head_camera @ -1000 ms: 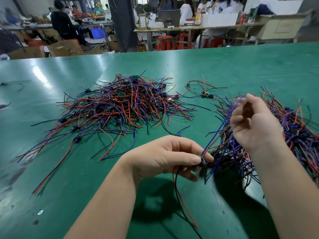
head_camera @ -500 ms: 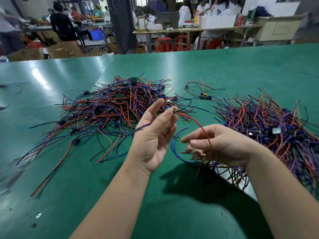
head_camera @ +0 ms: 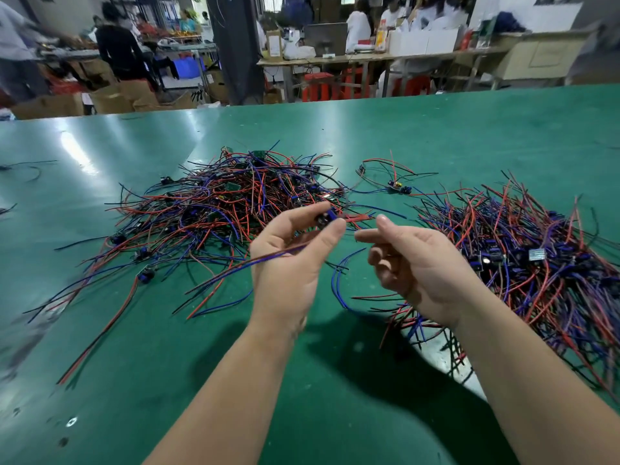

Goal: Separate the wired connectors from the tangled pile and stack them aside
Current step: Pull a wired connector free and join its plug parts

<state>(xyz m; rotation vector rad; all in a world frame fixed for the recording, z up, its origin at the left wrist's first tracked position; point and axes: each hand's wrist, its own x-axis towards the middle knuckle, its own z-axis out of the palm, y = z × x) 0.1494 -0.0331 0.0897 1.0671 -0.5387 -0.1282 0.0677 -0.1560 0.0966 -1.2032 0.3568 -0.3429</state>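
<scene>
Pinching a connector [head_camera: 326, 217] between thumb and forefinger, the left hand [head_camera: 288, 263] hovered; at its three o'clock, the right hand [head_camera: 419, 263] hung relaxed, holding nothing.

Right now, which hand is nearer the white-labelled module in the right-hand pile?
Right. The right hand is just left of the white-labelled module, at the edge of the right-hand pile; the left hand is farther left, pinching a wired connector.

Green worktable [head_camera: 436, 135], dark pillar [head_camera: 235, 45], cluttered benches [head_camera: 369, 58], cardboard boxes [head_camera: 124, 95], red stools [head_camera: 318, 85]
</scene>
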